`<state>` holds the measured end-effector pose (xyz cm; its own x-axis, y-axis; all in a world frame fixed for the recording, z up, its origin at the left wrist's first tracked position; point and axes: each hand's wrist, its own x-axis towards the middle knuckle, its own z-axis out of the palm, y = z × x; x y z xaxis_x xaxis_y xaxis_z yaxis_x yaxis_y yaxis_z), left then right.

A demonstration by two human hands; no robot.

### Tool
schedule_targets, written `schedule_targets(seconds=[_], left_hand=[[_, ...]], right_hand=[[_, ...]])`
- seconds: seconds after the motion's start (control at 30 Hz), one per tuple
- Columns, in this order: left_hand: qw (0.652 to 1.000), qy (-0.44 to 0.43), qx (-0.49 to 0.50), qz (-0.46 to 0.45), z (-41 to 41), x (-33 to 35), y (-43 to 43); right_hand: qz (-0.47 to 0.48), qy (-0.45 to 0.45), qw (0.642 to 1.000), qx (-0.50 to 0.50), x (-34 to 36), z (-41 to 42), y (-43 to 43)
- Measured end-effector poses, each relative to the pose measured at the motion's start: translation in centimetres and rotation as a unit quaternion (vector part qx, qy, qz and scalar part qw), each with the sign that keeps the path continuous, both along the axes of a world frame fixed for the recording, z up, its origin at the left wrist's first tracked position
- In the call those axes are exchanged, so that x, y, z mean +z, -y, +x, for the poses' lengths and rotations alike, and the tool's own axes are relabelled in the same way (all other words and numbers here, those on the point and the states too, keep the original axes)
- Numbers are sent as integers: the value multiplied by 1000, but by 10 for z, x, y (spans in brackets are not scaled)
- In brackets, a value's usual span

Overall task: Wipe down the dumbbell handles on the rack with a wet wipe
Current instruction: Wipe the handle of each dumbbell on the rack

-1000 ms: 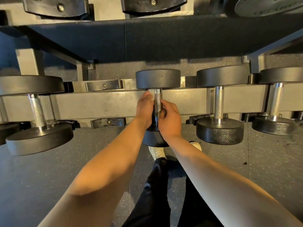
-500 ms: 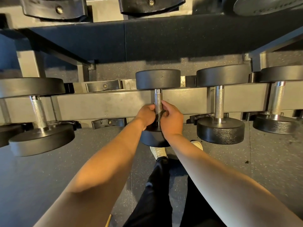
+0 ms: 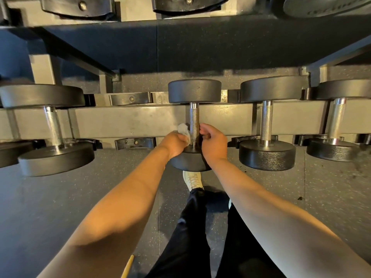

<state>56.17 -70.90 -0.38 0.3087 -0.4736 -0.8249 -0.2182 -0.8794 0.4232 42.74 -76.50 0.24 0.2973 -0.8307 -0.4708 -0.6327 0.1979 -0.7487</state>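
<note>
A black dumbbell with a knurled steel handle (image 3: 194, 119) lies across the grey rack rail (image 3: 128, 121) in the middle. My left hand (image 3: 176, 142) is shut on a crumpled white wet wipe (image 3: 183, 130), pressed against the handle's lower left side. My right hand (image 3: 213, 143) curls around the handle's lower right side, fingertips touching the steel just above the near weight head (image 3: 189, 162). Most of the handle's upper length is bare.
Two more dumbbells (image 3: 266, 121) (image 3: 337, 121) rest on the rail to the right and a bigger one (image 3: 52, 127) to the left. An upper shelf holds more weights (image 3: 188, 4). Speckled rubber floor, my shoe (image 3: 192, 180) and a yellow stick (image 3: 127, 266) lie below.
Both hands have slid down the handle toward the near head, baring the knurled upper part. The white wipe now shows at my left fingers.
</note>
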Motion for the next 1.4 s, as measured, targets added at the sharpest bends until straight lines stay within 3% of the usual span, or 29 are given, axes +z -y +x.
schedule_targets(seconds=[0.33, 0.63, 0.73, 0.8, 0.87, 1.07, 1.2, 1.4], left_hand=[[987, 32, 118, -100, -16, 19, -10], [976, 66, 60, -201, -23, 20, -14], [952, 99, 157, -242, -26, 25, 0], [924, 98, 253, -269, -25, 27, 13], [913, 104, 282, -277, -20, 27, 24], [925, 48, 265, -269, -21, 19, 30], [923, 71, 272, -264, -20, 16, 27], [966, 117, 102, -208, -19, 17, -3]], right_hand=[[65, 48, 996, -45, 12, -14, -5], [4, 74, 996, 44, 20, 5, 3], [-71, 68, 995, 4, 25, 15, 15], [-74, 71, 994, -40, 26, 25, 25], [-51, 82, 994, -53, 22, 35, 33], [-87, 55, 995, -1, 6, 45, 34], [-96, 25, 995, 26, 7, 40, 31], [-70, -42, 994, 78, 13, 20, 9]])
